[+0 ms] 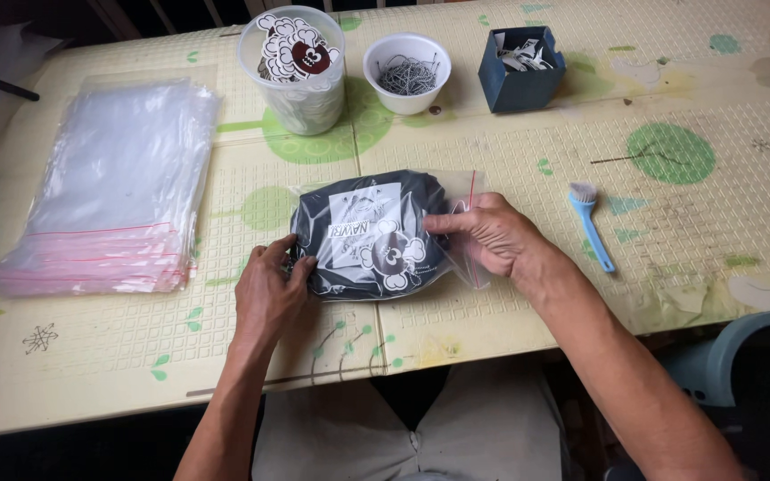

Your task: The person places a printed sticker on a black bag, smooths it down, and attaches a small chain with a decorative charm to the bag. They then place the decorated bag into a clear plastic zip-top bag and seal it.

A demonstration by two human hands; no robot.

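Left hand (266, 289): fingers (300, 265) pinched on the left end of the bagged black cloth (369, 233). Right hand (490, 236): fingers (443, 223) closed on the bag's red-striped mouth. Item lies flat on the counter (528, 312) between both hands; likely soft, light, slippery in its plastic; best held at the ends. Beyond: sticker tub (300, 71), bowl of metal chains (407, 73), blue box (520, 69). Left: stacked clear bags (109, 187). Right: blue brush (592, 223).

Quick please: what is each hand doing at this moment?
Left hand: closed on the left end of the bagged dark item.
Right hand: pinching the bag's open end.
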